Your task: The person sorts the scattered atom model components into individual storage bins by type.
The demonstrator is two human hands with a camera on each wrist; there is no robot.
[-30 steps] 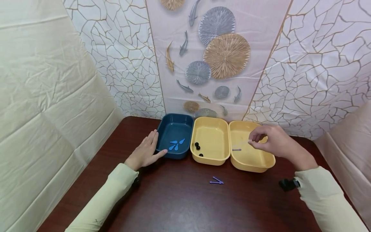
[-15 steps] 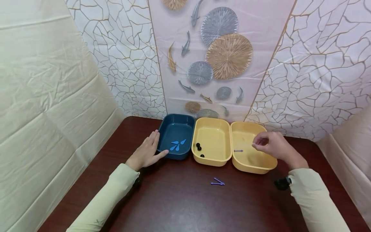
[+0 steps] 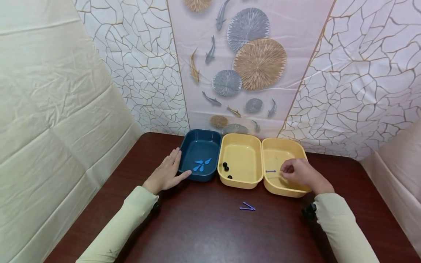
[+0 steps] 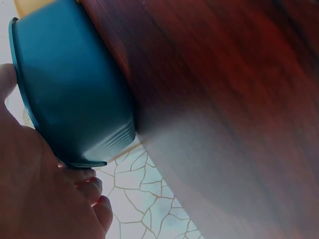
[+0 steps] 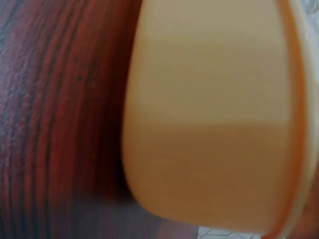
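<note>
My left hand [image 3: 165, 172] rests on the left rim of a dark blue tray [image 3: 201, 136], fingers extended and thumb over the near corner. In the left wrist view its fingers lie along the rim of the tray [image 4: 70, 84]. Several blue teardrop-shaped pieces [image 3: 208, 161] lie inside. My right hand [image 3: 302, 174] is low over the right yellow tray [image 3: 285, 145], thumb and forefinger pinched on a small pale piece [image 3: 281, 173], too small to make out. To its left, a purple barbell-shaped stick [image 3: 270, 171] lies in that tray.
Between the two trays stands another yellow tray [image 3: 241, 140] with black beads [image 3: 226, 168]. Two purple sticks [image 3: 247, 208] lie on the dark wooden table [image 3: 210, 233]. A patterned cloth [image 3: 227, 109] hangs behind. The yellow tray's outer wall [image 5: 209, 99] fills much of the right wrist view.
My right hand has moved down and toward me, deeper over the right tray, its forearm swinging left. The left hand stays on the blue tray's rim.
</note>
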